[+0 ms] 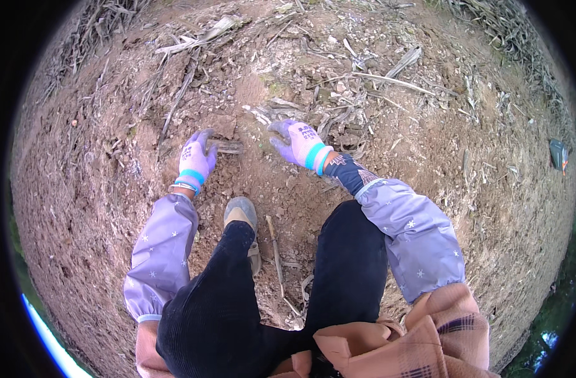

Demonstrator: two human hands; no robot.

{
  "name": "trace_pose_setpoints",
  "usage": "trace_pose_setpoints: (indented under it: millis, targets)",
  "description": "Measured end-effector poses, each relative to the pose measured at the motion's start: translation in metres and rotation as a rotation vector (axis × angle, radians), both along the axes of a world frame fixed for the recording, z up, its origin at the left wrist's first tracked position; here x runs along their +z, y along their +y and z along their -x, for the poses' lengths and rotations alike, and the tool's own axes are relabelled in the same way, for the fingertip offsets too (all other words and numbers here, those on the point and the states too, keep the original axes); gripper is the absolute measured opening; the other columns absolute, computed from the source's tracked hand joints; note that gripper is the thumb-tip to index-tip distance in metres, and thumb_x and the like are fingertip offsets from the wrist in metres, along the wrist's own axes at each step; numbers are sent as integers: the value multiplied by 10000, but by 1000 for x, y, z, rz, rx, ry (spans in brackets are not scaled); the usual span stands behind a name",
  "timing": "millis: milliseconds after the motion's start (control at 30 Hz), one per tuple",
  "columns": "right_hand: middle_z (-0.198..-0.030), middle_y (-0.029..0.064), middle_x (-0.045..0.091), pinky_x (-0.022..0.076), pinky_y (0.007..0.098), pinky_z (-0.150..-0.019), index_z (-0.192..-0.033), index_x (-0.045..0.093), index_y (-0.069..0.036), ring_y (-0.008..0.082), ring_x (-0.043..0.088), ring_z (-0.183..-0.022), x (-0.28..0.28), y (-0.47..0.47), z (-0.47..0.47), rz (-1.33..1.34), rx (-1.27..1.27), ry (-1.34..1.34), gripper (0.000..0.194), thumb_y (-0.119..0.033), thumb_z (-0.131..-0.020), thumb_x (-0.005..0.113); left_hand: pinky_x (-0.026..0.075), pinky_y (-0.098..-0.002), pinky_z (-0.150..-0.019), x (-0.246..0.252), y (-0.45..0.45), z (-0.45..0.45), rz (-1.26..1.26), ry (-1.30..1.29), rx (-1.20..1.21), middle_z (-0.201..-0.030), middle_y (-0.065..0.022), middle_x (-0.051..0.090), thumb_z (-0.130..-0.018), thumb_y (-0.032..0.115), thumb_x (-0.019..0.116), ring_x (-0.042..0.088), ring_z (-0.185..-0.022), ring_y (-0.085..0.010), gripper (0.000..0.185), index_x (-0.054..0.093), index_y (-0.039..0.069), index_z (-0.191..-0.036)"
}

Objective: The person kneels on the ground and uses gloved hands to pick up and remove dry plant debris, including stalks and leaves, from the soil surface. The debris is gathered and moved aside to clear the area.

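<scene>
Both hands wear pink and purple coated work gloves with turquoise cuffs, and snowflake-patterned sleeve covers lie over the forearms. My left hand [199,155] is low over the brown soil, fingers apart, at the left end of a short piece of dry stalk [225,146]. Whether it touches the stalk I cannot tell. My right hand [295,141] is held over the ground with thumb and fingers spread and nothing between them. Beyond its fingertips lie pale dry husk strips [258,115]. A heap of dry plant remains [337,118] lies to its right.
A thin stick [274,250] lies between the legs, beside a grey-and-tan shoe [240,211]. Dry leaves [207,38] and a broken stalk [405,61] are scattered farther out. Piled dry stalks [510,38] line the upper right. A dark object with an orange part [558,155] is far right.
</scene>
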State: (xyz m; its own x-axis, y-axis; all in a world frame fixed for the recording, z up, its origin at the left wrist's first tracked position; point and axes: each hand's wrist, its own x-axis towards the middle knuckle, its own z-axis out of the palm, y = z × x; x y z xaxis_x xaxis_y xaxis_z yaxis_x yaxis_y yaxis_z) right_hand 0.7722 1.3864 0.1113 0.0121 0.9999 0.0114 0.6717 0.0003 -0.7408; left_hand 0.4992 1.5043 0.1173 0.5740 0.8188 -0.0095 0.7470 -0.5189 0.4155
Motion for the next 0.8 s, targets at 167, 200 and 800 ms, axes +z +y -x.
trace_pose_setpoints:
  millis: [167,200,800]
  targets:
    - [-1239,172,597,457,507,-965,-1249,609,-139,387,567,-1134,-2,-7,-83,-323,-284,-374,433,-300,-855,687,453,-482,-999,-22,18,-30,-129,35,-122,-1242,-199,609,-850,171,654,555,-1169,-403,433,581,96,-1270]
    - [-1308,173,549,420,529,-1000,-1309,567,-152,393,519,-1197,1,-7,-94,-204,-351,-478,526,-335,-837,708,450,-483,-989,-27,24,-37,-154,20,-163,-1259,-176,594,-837,184,664,541,-1176,-386,447,581,99,-1268]
    - [-1063,171,712,512,380,-907,-1117,681,-90,301,674,-1021,-5,34,-122,315,-713,183,374,-310,-817,726,392,-504,-1038,-93,55,-164,-189,136,-291,-1408,-203,433,-859,210,582,445,-1275,-405,668,349,98,-1475]
